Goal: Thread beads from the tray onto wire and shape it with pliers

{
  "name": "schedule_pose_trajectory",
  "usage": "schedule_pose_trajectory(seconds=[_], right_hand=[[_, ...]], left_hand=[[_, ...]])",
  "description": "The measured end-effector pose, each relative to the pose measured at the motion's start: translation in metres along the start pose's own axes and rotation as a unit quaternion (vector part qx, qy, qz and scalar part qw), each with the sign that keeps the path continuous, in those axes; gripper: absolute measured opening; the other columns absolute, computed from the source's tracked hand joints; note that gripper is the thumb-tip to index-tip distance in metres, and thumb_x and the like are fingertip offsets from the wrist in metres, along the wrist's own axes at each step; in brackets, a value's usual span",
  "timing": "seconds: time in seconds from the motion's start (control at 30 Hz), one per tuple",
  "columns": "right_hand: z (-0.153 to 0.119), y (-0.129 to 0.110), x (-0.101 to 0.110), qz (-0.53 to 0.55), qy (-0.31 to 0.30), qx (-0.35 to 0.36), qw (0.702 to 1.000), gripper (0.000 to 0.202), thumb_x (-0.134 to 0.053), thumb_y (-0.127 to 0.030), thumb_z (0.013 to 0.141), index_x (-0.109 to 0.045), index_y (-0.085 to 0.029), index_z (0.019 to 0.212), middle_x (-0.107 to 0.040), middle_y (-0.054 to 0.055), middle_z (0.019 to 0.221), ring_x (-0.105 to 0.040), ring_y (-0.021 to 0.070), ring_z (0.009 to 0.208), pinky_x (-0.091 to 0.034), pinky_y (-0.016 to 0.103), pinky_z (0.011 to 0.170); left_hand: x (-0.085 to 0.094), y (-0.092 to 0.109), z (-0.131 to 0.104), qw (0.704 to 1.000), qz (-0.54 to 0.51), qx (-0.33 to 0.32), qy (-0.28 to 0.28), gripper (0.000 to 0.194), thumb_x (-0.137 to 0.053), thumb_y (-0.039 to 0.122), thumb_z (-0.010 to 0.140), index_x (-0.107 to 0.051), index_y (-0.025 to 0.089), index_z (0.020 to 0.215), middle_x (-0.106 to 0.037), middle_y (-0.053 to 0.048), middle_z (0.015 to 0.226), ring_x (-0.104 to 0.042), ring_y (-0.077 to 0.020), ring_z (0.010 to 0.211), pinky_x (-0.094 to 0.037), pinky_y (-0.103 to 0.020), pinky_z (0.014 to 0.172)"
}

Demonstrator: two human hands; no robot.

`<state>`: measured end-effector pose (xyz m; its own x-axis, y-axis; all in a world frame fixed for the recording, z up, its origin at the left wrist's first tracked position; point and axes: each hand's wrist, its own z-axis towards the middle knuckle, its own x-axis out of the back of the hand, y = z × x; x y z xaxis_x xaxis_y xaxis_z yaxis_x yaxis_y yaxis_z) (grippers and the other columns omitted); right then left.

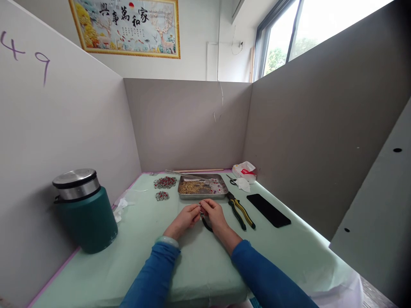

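Observation:
My left hand (186,218) and my right hand (214,215) meet just in front of the metal tray (180,196). Fingers on both hands are pinched together, and whatever they hold is too small to name. A dark curved handle (206,224) shows below my right hand, partly hidden by it. Gold-coloured bits (192,187) lie in the tray's left part, with red and clear pieces (217,187) at its right. Two piles of red and silver pieces, a larger one (165,182) and a smaller one (162,196), sit left of the tray.
Yellow-and-black pliers (243,213) and a black phone-like slab (269,210) lie on the right. Behind them are small scissors (231,180), a crumpled tissue (243,185) and a tissue pack (244,170). A green flask (86,218) stands left. Partitions enclose the green-covered table (205,265).

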<state>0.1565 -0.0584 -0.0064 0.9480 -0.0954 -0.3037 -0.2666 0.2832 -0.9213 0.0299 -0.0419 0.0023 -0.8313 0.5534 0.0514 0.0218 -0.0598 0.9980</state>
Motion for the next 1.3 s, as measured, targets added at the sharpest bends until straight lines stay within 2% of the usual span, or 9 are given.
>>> schedule_pose_trajectory(seconds=[0.13, 0.2, 0.4, 0.6, 0.73, 0.9, 1.07, 1.2, 1.3], right_hand=[[0.003, 0.004, 0.001, -0.024, 0.037, 0.010, 0.999, 0.026, -0.068, -0.037, 0.063, -0.057, -0.016, 0.056, -0.048, -0.003, 0.050, -0.041, 0.0093, 0.050, -0.032, 0.023, 0.050], [0.004, 0.005, 0.001, -0.035, 0.049, 0.009, 0.998, 0.026, -0.068, -0.038, 0.063, -0.058, -0.015, 0.057, -0.049, -0.003, 0.051, -0.040, 0.0093, 0.050, -0.032, 0.023, 0.048], [0.004, 0.001, -0.001, 0.000, 0.011, -0.035, 0.999, 0.038, -0.062, -0.048, 0.069, -0.063, -0.016, 0.089, -0.054, -0.002, 0.061, -0.041, 0.0090, 0.049, -0.029, 0.021, 0.043], [0.002, 0.001, -0.001, -0.030, -0.017, -0.014, 0.999, 0.035, -0.062, -0.048, 0.070, -0.063, -0.015, 0.082, -0.051, -0.003, 0.058, -0.037, 0.0078, 0.048, -0.027, 0.021, 0.043], [0.001, 0.003, -0.001, -0.031, -0.020, 0.009, 0.999, 0.030, -0.065, -0.045, 0.067, -0.060, -0.017, 0.075, -0.050, -0.004, 0.058, -0.040, 0.0085, 0.050, -0.031, 0.021, 0.046], [0.005, 0.003, 0.002, -0.016, 0.026, 0.012, 0.999, 0.030, -0.062, -0.047, 0.069, -0.055, -0.018, 0.073, -0.053, -0.001, 0.063, -0.048, 0.0120, 0.055, -0.034, 0.022, 0.047], [0.009, 0.000, 0.008, 0.017, 0.085, 0.017, 0.996, 0.028, -0.060, -0.045, 0.072, -0.051, -0.019, 0.074, -0.063, 0.005, 0.079, -0.055, 0.0140, 0.062, -0.037, 0.023, 0.048], [0.007, 0.004, 0.006, -0.015, 0.022, 0.014, 1.000, 0.032, -0.060, -0.049, 0.073, -0.050, -0.019, 0.075, -0.059, -0.001, 0.061, -0.048, 0.0111, 0.048, -0.035, 0.022, 0.044], [0.003, 0.008, 0.001, -0.064, -0.028, 0.049, 0.996, 0.034, -0.057, -0.052, 0.076, -0.053, -0.019, 0.081, -0.057, -0.002, 0.057, -0.045, 0.0110, 0.045, -0.036, 0.024, 0.046]], left_hand=[[-0.001, -0.009, 0.008, 0.987, 0.114, -0.089, 0.063, 0.025, -0.051, 0.037, 0.077, -0.049, 0.018, 0.062, -0.037, 0.005, 0.051, -0.030, -0.0089, 0.048, -0.021, -0.024, 0.047], [-0.003, -0.011, 0.011, 0.982, 0.133, -0.101, 0.092, 0.026, -0.052, 0.036, 0.076, -0.048, 0.018, 0.059, -0.040, 0.004, 0.051, -0.033, -0.0096, 0.049, -0.023, -0.024, 0.048], [-0.004, -0.002, 0.005, 0.997, -0.009, -0.033, 0.071, 0.031, -0.051, 0.048, 0.077, -0.047, 0.019, 0.069, -0.033, 0.008, 0.046, -0.021, -0.0063, 0.040, -0.014, -0.022, 0.041], [-0.001, 0.002, 0.000, 0.996, -0.054, -0.030, 0.061, 0.036, -0.057, 0.053, 0.073, -0.046, 0.018, 0.069, -0.031, 0.009, 0.046, -0.017, -0.0046, 0.039, -0.010, -0.021, 0.039], [-0.001, -0.005, 0.006, 0.997, 0.005, -0.021, 0.073, 0.041, -0.056, 0.058, 0.071, -0.047, 0.018, 0.065, -0.033, 0.009, 0.043, -0.020, -0.0052, 0.037, -0.012, -0.023, 0.039], [0.000, -0.011, 0.010, 0.991, 0.082, -0.034, 0.098, 0.041, -0.052, 0.054, 0.075, -0.056, 0.015, 0.062, -0.039, 0.006, 0.044, -0.026, -0.0071, 0.040, -0.018, -0.024, 0.043], [0.005, -0.011, 0.009, 0.975, 0.159, -0.069, 0.138, 0.042, -0.044, 0.048, 0.081, -0.063, 0.014, 0.065, -0.042, 0.004, 0.046, -0.035, -0.0101, 0.046, -0.026, -0.024, 0.048], [0.010, -0.008, 0.009, 0.952, 0.162, -0.098, 0.241, 0.035, -0.047, 0.042, 0.080, -0.064, 0.013, 0.069, -0.043, 0.003, 0.049, -0.039, -0.0106, 0.050, -0.029, -0.024, 0.050], [0.009, -0.002, 0.007, 0.965, 0.076, -0.103, 0.229, 0.034, -0.053, 0.042, 0.076, -0.066, 0.012, 0.087, -0.045, 0.004, 0.053, -0.036, -0.0090, 0.047, -0.028, -0.023, 0.047]])
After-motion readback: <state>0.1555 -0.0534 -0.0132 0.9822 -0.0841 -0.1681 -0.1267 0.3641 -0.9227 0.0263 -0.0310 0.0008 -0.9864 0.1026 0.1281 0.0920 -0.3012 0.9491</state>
